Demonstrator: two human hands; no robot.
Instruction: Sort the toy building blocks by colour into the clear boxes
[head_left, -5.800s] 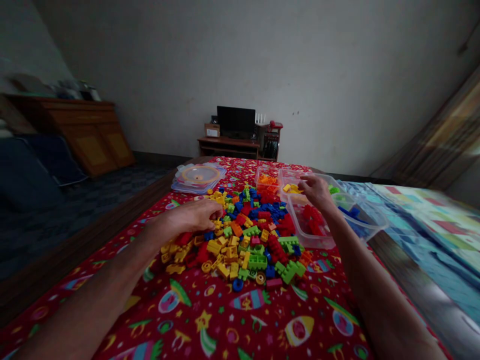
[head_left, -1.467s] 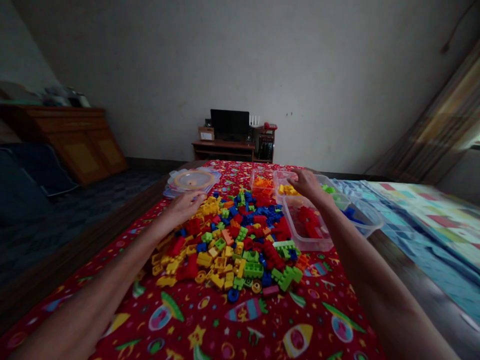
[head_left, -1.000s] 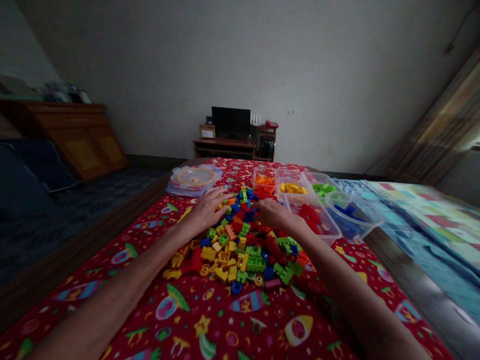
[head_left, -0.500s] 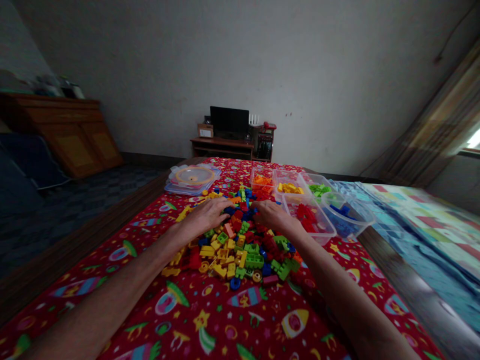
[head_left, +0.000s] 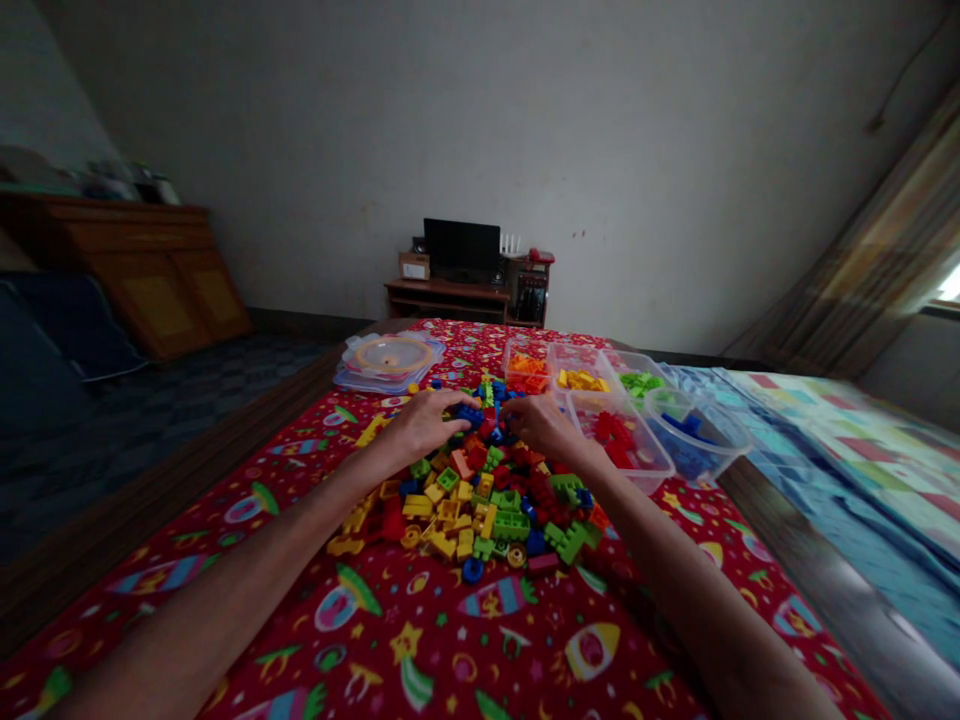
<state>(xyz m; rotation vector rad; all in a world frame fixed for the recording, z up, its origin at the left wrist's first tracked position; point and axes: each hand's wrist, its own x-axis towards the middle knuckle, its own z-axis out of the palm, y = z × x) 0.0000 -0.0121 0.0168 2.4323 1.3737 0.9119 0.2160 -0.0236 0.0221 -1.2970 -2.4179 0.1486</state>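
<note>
A heap of plastic building blocks (head_left: 480,495) in yellow, green, red, blue and orange lies on a red patterned cloth (head_left: 420,620). My left hand (head_left: 420,425) rests on the far part of the heap, fingers curled around blue blocks (head_left: 471,412). My right hand (head_left: 541,425) sits just beside it, fingers bent into the same blue and red cluster. The two hands nearly meet at their fingertips. What each one actually grips is hidden by the fingers.
Clear tubs stand at the far right: orange (head_left: 527,366), yellow (head_left: 579,379), green (head_left: 641,381), red (head_left: 619,440) and a round one with blue (head_left: 694,440). Stacked clear lids (head_left: 388,358) lie far left. The table edge drops to dark floor on the left.
My right hand left the yellow tub and came down onto the heap. My left hand slid right. Both hands have since curled and drawn closer together over the blue blocks.
</note>
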